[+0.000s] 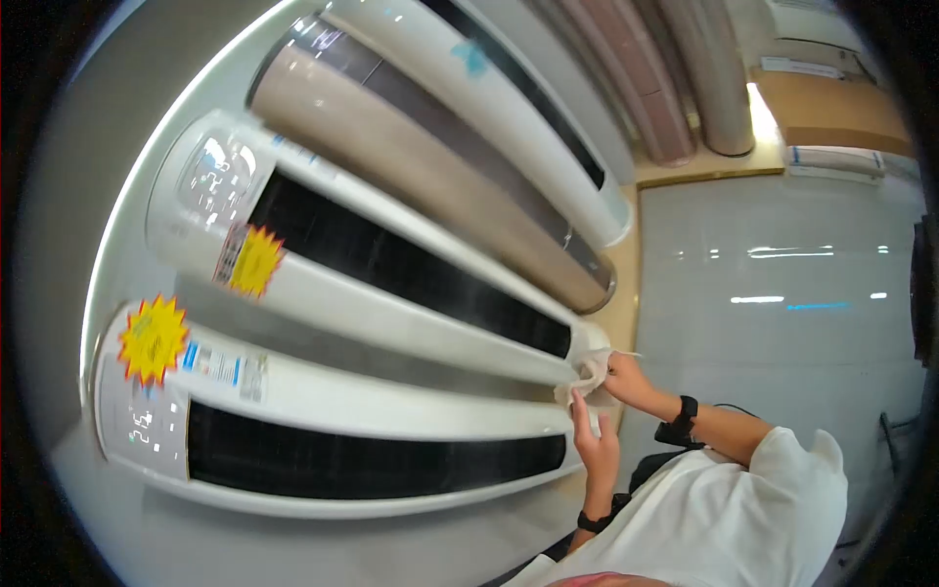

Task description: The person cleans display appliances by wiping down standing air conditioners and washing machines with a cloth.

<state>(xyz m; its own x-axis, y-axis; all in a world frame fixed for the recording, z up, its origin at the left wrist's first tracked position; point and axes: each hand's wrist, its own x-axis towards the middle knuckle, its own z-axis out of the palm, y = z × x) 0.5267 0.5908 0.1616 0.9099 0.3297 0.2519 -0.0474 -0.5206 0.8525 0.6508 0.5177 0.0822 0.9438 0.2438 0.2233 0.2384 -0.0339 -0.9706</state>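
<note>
The view is turned sideways, with the tops of the tall units toward the left. A crumpled beige cloth (584, 377) is bunched between my two hands, by the lower ends of two white floor-standing air conditioners. My right hand (629, 380), the upper one in the picture, is closed on the cloth. Just below it, my left hand (598, 442) grips the cloth's near side, its fingers partly extended. The nearer white air conditioner (333, 411) and the second white air conditioner (342, 298) each have a long black front panel and a lit display. Dark bands circle both wrists.
Yellow starburst tags (154, 339) mark the white units. Beyond them stand a beige-brown unit (421, 161) and another white unit (518, 127). A pinkish column unit (646, 78) is farther off. The units rest on a pale wooden platform (626, 264) beside a shiny grey floor (763, 235).
</note>
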